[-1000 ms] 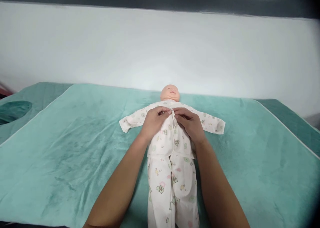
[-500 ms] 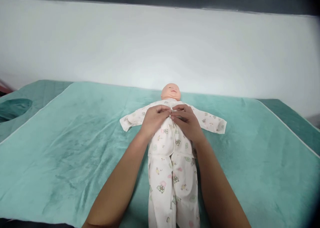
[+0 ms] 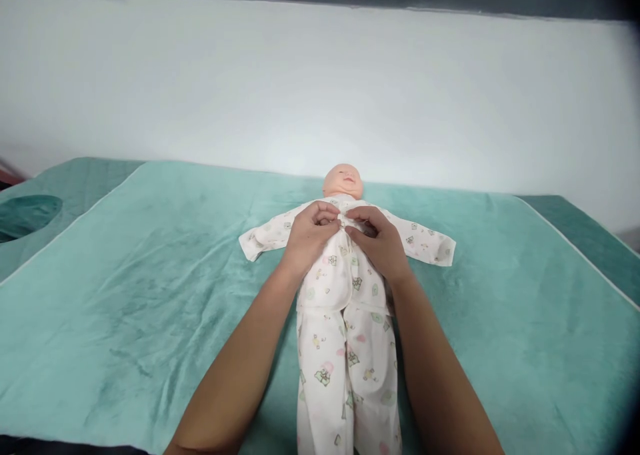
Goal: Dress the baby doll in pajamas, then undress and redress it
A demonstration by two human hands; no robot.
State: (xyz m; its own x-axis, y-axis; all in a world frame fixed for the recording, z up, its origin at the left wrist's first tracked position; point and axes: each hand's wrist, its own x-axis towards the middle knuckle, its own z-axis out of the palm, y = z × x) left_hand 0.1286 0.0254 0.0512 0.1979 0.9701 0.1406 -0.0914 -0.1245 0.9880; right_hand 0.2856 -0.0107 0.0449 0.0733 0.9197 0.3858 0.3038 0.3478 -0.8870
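Observation:
A baby doll (image 3: 343, 180) lies on its back, its head at the far side and its arms spread out. It wears a white printed shirt (image 3: 327, 285) and matching trousers (image 3: 325, 375). At the upper chest, my left hand (image 3: 313, 234) pinches the shirt's front edge between thumb and fingers. Facing it across the front opening, my right hand (image 3: 380, 238) has thumb and fingers curled at the other edge of the cloth. A small gap with the shirt's fastening line shows between the fingertips. Below my hands the two front panels lie together over the belly.
A teal plush cover (image 3: 165, 295) spreads under the doll, with wrinkles at the left. Darker teal cloth lies at both far sides, with an oval opening (image 3: 30, 216) at the left. A white wall (image 3: 250, 88) rises behind the bed's far edge.
My right fingertips have drawn slightly right, away from the left ones, so a bit more of the shirt's front shows between them. The doll has stayed in place.

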